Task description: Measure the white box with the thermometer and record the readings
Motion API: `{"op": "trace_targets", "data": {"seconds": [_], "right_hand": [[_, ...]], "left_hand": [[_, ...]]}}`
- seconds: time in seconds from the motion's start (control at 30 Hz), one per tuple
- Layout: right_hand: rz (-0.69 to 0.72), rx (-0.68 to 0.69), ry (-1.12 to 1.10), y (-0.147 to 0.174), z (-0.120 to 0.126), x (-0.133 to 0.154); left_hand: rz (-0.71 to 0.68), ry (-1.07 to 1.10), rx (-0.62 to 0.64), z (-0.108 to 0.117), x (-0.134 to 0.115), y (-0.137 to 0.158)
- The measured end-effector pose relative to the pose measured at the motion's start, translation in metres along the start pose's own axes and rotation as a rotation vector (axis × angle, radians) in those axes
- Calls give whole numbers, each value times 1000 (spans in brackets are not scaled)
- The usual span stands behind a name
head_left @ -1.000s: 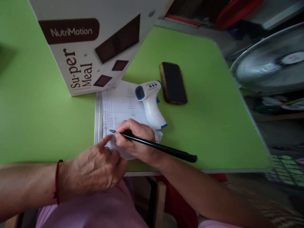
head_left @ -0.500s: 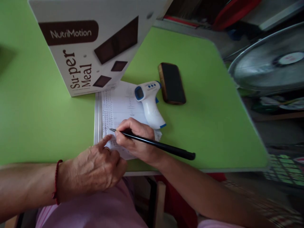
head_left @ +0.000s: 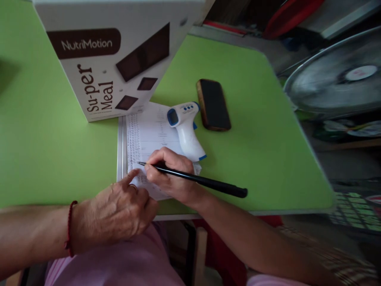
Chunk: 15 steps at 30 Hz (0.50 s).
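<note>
My right hand (head_left: 169, 172) grips a black pen (head_left: 205, 180), its tip on a sheet of paper (head_left: 151, 131) with rows of small writing down the left side. My left hand (head_left: 119, 210) holds nothing: the index finger stretches onto the paper just below the pen tip, while the other fingers curl loosely. A white and blue infrared thermometer (head_left: 187, 135) lies across the paper's right part, just above my right hand. Behind the sheet stands a white box (head_left: 98, 91) marked "NutriMotion Su-per Meal", which hides the paper's far corner.
A dark phone (head_left: 213, 105) in a brown case lies right of the thermometer on the green table (head_left: 268, 151). Past the table's right edge stands a fan (head_left: 333, 79). The near table edge runs under my forearms.
The view has shifted slightly, so the objects sit a little further left. The pen's back end has tilted up slightly; its tip stays on nearly the same place. My left hand has barely moved.
</note>
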State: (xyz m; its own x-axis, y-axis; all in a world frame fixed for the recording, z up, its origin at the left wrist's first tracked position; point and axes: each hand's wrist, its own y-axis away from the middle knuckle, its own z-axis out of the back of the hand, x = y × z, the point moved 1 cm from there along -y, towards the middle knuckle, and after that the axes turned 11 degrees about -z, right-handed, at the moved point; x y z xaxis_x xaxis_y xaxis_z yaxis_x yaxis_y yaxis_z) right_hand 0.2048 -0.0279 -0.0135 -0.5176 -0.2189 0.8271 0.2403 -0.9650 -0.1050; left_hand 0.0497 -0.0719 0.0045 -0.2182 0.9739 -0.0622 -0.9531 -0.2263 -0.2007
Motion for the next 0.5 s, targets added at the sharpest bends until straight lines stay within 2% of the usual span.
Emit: {"op": "trace_targets", "data": {"seconds": [0.3,0.5], "right_hand": [[-11,-56,14,0,-1,-1],[-27,-22,20,0,-1,0]], "left_hand": [[1,-23,-18,-2,0,0],[7,-4,-20,-1,0,0]]}}
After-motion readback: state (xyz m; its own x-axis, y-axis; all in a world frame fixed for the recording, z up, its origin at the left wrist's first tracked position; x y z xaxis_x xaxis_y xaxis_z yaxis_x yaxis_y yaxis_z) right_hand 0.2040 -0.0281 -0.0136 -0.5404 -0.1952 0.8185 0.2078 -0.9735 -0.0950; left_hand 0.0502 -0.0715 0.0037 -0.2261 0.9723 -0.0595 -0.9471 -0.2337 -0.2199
